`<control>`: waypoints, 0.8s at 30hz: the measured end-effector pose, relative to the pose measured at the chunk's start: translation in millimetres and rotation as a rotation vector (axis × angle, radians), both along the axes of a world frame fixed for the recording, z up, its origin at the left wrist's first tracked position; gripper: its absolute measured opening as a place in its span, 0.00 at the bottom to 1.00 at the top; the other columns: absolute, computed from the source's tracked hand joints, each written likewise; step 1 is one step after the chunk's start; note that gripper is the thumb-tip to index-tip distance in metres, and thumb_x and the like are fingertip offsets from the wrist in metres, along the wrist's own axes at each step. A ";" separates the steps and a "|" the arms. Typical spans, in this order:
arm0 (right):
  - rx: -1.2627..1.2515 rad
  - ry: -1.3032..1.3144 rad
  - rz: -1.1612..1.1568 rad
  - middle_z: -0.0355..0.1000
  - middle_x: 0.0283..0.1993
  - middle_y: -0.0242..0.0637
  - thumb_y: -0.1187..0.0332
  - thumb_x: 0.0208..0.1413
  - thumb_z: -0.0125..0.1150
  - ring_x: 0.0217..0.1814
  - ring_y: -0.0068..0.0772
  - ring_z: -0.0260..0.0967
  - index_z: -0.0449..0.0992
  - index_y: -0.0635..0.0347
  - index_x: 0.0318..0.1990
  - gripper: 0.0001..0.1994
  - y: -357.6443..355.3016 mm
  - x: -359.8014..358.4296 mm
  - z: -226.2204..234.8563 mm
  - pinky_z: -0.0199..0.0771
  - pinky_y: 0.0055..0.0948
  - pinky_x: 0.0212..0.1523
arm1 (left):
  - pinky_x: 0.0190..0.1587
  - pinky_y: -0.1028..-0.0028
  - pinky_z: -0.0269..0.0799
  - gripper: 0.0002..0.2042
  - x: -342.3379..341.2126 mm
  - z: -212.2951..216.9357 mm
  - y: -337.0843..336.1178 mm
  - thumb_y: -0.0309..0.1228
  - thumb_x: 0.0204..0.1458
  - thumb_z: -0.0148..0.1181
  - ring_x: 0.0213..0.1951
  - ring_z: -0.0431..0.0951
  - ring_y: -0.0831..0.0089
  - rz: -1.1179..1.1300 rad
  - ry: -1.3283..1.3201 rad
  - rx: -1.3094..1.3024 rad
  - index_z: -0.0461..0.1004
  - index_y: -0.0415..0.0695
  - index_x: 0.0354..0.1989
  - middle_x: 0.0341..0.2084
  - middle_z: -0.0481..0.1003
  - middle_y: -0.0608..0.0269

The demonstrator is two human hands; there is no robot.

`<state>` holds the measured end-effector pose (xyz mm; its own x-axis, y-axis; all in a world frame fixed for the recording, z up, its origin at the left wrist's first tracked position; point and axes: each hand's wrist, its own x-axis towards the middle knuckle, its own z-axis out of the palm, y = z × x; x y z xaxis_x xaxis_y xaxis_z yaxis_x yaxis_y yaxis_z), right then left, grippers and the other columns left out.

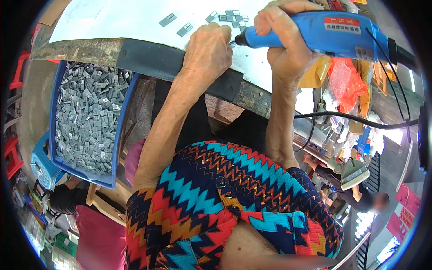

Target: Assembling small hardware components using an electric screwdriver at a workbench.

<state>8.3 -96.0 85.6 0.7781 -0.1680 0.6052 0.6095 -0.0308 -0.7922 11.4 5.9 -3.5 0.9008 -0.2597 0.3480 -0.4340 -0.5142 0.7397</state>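
My right hand (pixel 288 36) is wrapped round a blue electric screwdriver (pixel 310 33), which lies nearly level with its black nose pointing left. My left hand (pixel 208 50) is closed on the tabletop, its fingertips pressed on a small grey piece (pixel 232 43) right at the screwdriver's nose. Most of that piece is hidden by the fingers and the tool. Beyond the hands, several flat grey plastic pieces (pixel 234 18) lie in a loose group on the white table surface (pixel 108 20). Two more grey pieces (pixel 168 20) sit apart to the left.
A blue bin (pixel 53 130) full of similar grey pieces stands left, below the table edge (pixel 148 59). Black cables (pixel 355 119) run from the right. Red and yellow plastic bags (pixel 344 83) lie to the right. Other people (pixel 96 234) are behind on both sides.
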 end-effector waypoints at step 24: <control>0.023 0.009 0.134 0.69 0.23 0.38 0.80 0.40 0.61 0.21 0.23 0.67 0.68 0.65 0.32 0.10 -13.0 -8.3 -6.4 0.70 0.20 0.25 | 0.37 0.65 0.67 0.09 -6.5 8.4 -5.9 0.24 0.37 0.61 0.33 0.71 0.58 -0.009 -0.065 0.100 0.71 0.40 0.30 0.25 0.70 0.57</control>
